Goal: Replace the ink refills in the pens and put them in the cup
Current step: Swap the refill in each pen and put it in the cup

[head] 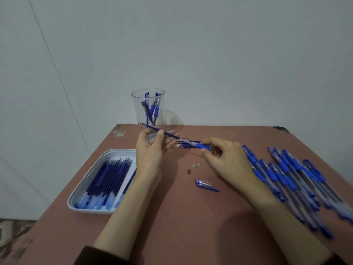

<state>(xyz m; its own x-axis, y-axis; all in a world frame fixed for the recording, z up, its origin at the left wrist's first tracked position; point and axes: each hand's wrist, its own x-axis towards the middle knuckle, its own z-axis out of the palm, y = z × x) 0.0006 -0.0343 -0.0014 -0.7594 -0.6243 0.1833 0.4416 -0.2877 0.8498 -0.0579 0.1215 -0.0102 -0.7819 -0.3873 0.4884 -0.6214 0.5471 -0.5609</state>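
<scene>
My left hand (152, 148) pinches a dark blue ink refill (172, 135) between thumb and fingers; its tip points up-left in front of the cup. The refill's other end runs into a pen barrel (200, 145) with a blue grip, which my right hand (227, 159) grips. A clear plastic cup (148, 109) at the table's far edge holds several blue pens. A small heap of loose refills (184, 145) lies behind the barrel. On the table lie a blue pen cap (204, 184) and a small metal tip (188, 171).
A white tray (89, 190) full of several blue refills sits at the left. Many capped blue pens (292, 178) lie spread over the table's right side. Small paper scraps (196, 165) lie mid-table. The reddish table (181, 217) ends at a grey wall.
</scene>
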